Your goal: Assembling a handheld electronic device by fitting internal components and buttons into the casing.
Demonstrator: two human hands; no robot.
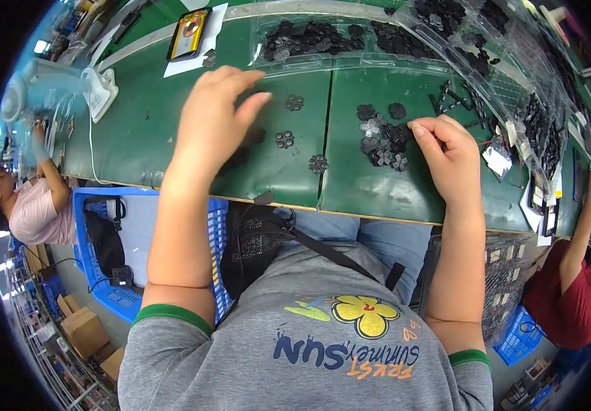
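My left hand (216,116) hovers over the green worktable (151,130), fingers spread and slightly curled, nothing visible in it. Small black flower-shaped parts (284,140) lie loose on the table just right of it. My right hand (449,154) rests on the table with fingers curled at the right edge of a heap of the same black and grey parts (383,140); its fingertips touch or pinch a part, but I cannot make out which.
Clear plastic trays (323,41) full of black parts line the far side of the table and curve down the right. A phone (189,33) lies on white paper at the back. A blue crate (114,233) stands lower left. Other people sit at left and right.
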